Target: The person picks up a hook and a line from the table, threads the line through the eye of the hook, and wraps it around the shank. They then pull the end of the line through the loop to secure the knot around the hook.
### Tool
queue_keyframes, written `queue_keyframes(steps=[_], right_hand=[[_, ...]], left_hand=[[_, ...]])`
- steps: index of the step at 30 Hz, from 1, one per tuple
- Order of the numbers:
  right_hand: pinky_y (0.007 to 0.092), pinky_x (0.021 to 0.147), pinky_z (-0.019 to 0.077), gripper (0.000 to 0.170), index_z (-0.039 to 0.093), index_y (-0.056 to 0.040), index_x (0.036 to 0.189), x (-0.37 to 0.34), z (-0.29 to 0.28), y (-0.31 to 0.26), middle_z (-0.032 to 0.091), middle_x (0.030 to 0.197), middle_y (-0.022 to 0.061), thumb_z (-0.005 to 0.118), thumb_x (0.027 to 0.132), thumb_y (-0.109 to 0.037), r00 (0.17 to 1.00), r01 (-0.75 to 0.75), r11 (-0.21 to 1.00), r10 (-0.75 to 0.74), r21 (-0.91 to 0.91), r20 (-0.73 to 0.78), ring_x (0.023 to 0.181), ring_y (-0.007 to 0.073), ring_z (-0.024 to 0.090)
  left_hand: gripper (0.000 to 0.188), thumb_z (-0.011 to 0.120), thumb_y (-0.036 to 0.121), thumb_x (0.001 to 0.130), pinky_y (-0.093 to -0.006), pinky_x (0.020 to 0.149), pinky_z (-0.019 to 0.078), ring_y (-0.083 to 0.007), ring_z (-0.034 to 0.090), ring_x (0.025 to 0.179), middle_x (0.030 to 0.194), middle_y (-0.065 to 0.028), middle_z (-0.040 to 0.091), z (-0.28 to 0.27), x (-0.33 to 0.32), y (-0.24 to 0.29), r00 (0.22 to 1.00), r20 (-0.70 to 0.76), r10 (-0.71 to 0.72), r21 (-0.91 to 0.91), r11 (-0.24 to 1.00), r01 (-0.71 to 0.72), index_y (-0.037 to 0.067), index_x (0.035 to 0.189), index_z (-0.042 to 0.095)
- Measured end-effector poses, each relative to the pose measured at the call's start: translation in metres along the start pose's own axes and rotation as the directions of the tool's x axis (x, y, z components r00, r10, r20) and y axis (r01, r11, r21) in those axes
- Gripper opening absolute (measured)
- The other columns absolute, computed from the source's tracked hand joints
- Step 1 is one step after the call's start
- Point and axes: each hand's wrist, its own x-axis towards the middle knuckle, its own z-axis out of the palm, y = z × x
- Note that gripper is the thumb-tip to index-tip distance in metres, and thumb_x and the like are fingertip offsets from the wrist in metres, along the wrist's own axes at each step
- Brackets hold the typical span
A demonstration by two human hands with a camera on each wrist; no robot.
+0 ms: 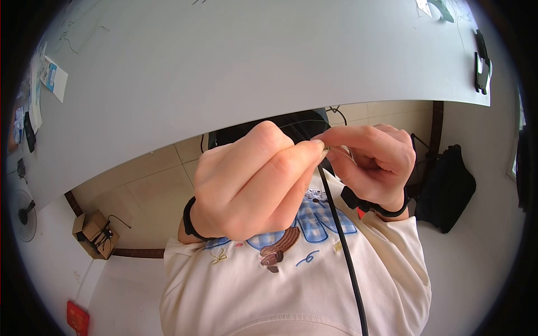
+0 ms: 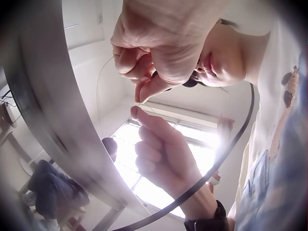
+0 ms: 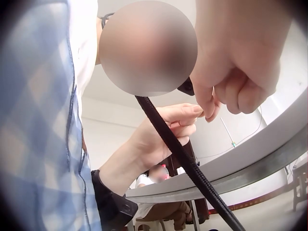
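Both hands meet at the fingertips in front of the chest, just off the table's edge. My left hand (image 1: 255, 182) pinches a thin pale strand (image 2: 99, 82) between thumb and forefinger, its other fingers curled in. From the opposite side, my right hand (image 1: 372, 162) pinches the strand too, thumb and forefinger touching the left fingertips. Part of the strand loops out in an arc beyond the hands in the left wrist view. A tiny greenish bit shows between the fingertips in the head view; the fingers hide most of it, and I cannot tell what it is.
A grey-white table (image 1: 269, 61) curves in front. A black cord (image 1: 344, 241) hangs down before the shirt. A black stapler-like object (image 1: 482, 64) lies at the table's right end, papers (image 1: 55, 78) at its left. A cardboard box (image 1: 95, 234) stands on the floor.
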Motion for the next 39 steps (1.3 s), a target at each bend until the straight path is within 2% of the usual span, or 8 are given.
queue_keyframes(steps=[9, 14, 21, 28, 30, 35, 37, 39], right_hand=[[0.0223, 0.036, 0.0294, 0.024, 0.064, -0.0036, 0.081, -0.001, 0.003, 0.002, 0.053, 0.052, -0.0001, 0.059, 0.061, 0.009, 0.999, 0.041, 0.999, -0.041, 0.011, -0.002, 0.038, 0.0084, 0.042], [0.0215, 0.034, 0.0286, 0.023, 0.062, 0.0006, 0.08, -0.006, 0.011, -0.003, 0.051, 0.051, 0.0005, 0.059, 0.059, 0.01, 0.975, 0.152, 0.963, -0.184, -0.224, -0.127, 0.037, 0.008, 0.042], [0.0214, 0.032, 0.0217, 0.028, 0.061, 0.0007, 0.079, -0.02, 0.01, -0.011, 0.03, 0.05, -0.0029, 0.062, 0.051, 0.004, 0.952, 0.254, 0.832, -0.306, -0.494, -0.026, 0.038, 0.0064, 0.031], [0.0237, 0.032, 0.0214, 0.025, 0.06, -0.0012, 0.076, 0.0, -0.008, -0.017, 0.031, 0.049, -0.0017, 0.06, 0.052, 0.006, 0.954, 0.297, 0.857, -0.287, -0.422, 0.088, 0.037, 0.0085, 0.033], [0.0203, 0.032, 0.0245, 0.029, 0.062, 0.0021, 0.076, 0.005, -0.013, -0.009, 0.049, 0.046, 0.0002, 0.059, 0.049, 0.013, 0.941, 0.333, 0.925, -0.315, -0.183, 0.121, 0.031, 0.0069, 0.035], [0.02, 0.034, 0.0215, 0.022, 0.064, -0.0028, 0.073, 0.011, -0.008, -0.012, 0.053, 0.049, -0.0012, 0.064, 0.056, 0.011, 0.993, 0.117, 0.979, -0.12, -0.165, -0.004, 0.033, 0.0054, 0.033], [0.0208, 0.035, 0.0194, 0.022, 0.065, -0.003, 0.073, 0.011, -0.01, -0.012, 0.052, 0.049, -0.002, 0.064, 0.056, 0.011, 0.996, 0.083, 0.982, -0.084, -0.169, 0.001, 0.033, 0.0049, 0.03], [0.0216, 0.035, 0.0173, 0.021, 0.065, -0.0032, 0.073, 0.011, -0.009, -0.01, 0.05, 0.048, -0.0028, 0.064, 0.056, 0.01, 0.999, 0.049, 0.984, -0.049, -0.173, 0.005, 0.034, 0.0043, 0.028]], left_hand=[[0.023, 0.064, -0.017, 0.057, -0.0193, 0.035, 0.025, -0.0077, 0.042, 0.043, 0.062, -0.0057, 0.055, 0.0, -0.001, 0.002, 0.998, -0.018, -0.056, -0.016, 0.998, 0.056, -0.002, 0.075, 0.063], [0.02, 0.067, -0.015, 0.059, -0.0185, 0.035, 0.0245, -0.0057, 0.04, 0.044, 0.062, -0.005, 0.054, 0.004, 0.0, 0.001, 0.994, -0.047, -0.102, 0.043, 0.994, 0.104, -0.002, 0.074, 0.062], [0.018, 0.069, -0.011, 0.06, -0.0204, 0.036, 0.0322, -0.0114, 0.047, 0.044, 0.061, -0.0061, 0.053, 0.008, -0.005, -0.004, 1.0, 0.006, 0.017, 0.203, 0.979, -0.018, -0.002, 0.075, 0.063], [0.018, 0.064, -0.006, 0.053, -0.0191, 0.034, 0.0296, -0.0104, 0.038, 0.047, 0.067, -0.0043, 0.045, 0.007, -0.012, -0.009, 0.976, 0.108, 0.191, 0.194, 0.959, -0.209, -0.005, 0.069, 0.058], [0.016, 0.065, -0.005, 0.053, -0.0192, 0.034, 0.0293, -0.0104, 0.037, 0.047, 0.067, -0.0043, 0.045, 0.006, -0.012, -0.009, 0.971, 0.126, 0.203, 0.173, 0.959, -0.223, -0.005, 0.067, 0.057], [0.015, 0.066, -0.005, 0.052, -0.0191, 0.033, 0.0287, -0.0102, 0.036, 0.047, 0.066, -0.0042, 0.044, 0.004, -0.013, -0.005, 0.966, 0.141, 0.217, 0.117, 0.965, -0.234, -0.005, 0.062, 0.055], [0.029, 0.064, -0.011, 0.043, -0.0237, 0.035, 0.0336, -0.0152, 0.046, 0.041, 0.058, -0.0062, 0.05, 0.001, -0.011, 0.001, 0.98, 0.167, 0.111, 0.081, 0.989, -0.126, -0.005, 0.071, 0.063], [0.029, 0.064, -0.011, 0.043, -0.0236, 0.035, 0.0335, -0.015, 0.046, 0.041, 0.058, -0.0061, 0.05, 0.0, -0.011, 0.002, 0.98, 0.163, 0.112, 0.067, 0.99, -0.124, -0.005, 0.071, 0.063]])
